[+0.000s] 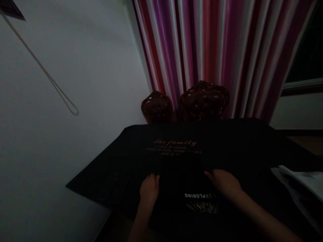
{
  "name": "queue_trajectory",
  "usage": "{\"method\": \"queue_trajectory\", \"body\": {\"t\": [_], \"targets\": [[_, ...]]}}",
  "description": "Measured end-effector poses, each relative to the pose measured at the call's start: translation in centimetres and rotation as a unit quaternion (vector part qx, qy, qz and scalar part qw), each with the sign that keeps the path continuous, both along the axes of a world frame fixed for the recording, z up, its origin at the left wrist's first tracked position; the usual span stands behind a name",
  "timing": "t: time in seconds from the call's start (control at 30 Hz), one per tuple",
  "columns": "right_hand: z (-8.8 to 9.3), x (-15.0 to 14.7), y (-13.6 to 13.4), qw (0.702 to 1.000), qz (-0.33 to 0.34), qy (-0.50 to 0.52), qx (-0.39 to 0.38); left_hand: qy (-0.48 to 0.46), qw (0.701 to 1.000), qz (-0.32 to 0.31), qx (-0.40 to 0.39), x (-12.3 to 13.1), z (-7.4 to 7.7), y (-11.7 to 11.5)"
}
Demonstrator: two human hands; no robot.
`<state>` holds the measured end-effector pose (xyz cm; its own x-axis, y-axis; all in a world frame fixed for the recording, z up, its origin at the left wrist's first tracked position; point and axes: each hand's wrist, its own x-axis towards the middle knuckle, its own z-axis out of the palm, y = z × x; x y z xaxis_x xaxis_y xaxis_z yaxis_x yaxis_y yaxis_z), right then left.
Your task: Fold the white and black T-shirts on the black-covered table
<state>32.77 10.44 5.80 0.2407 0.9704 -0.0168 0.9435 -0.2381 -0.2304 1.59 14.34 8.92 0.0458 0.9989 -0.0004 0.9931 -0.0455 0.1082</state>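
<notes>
A black cloth item (179,183), looking like a T-shirt, is spread between my two hands above the dark-covered table. White lettering reading "EXPLORING" and a pale print show upside down on its lower part. My left hand (149,189) is closed on its left edge, thumb pressed against the fingers. My right hand (225,181) pinches the opposite edge, fingers together. Black on black, the item's outline is hard to make out in the dim light.
The black tablecloth (136,137) carries gold writing, "The family". Dark flat shapes (108,186) lie at its left. White cloth (302,181) is at the right. Two carved chairs (157,107) stand behind, before a striped curtain (214,50). A white wall (88,67) borders the left.
</notes>
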Motion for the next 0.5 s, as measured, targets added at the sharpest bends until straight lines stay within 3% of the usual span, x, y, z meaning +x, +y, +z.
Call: {"method": "queue_trajectory", "body": {"t": [0.1,0.2,0.33,0.5], "targets": [[1.2,-0.5,5.0,0.999,-0.026,-0.031,0.012,-0.011,1.000,-0.008,0.028,2.4,0.6,5.0],[0.9,-1.7,7.7,0.998,-0.013,-0.053,0.033,-0.013,1.000,-0.014,0.021,4.5,-0.2,7.8],[0.5,-2.5,8.3,0.994,0.015,-0.076,0.076,-0.018,0.999,-0.010,0.026,5.0,-1.3,8.1],[0.9,-1.7,8.5,0.994,0.002,-0.077,0.079,-0.019,0.999,0.033,0.008,4.1,-1.1,8.0]]}}
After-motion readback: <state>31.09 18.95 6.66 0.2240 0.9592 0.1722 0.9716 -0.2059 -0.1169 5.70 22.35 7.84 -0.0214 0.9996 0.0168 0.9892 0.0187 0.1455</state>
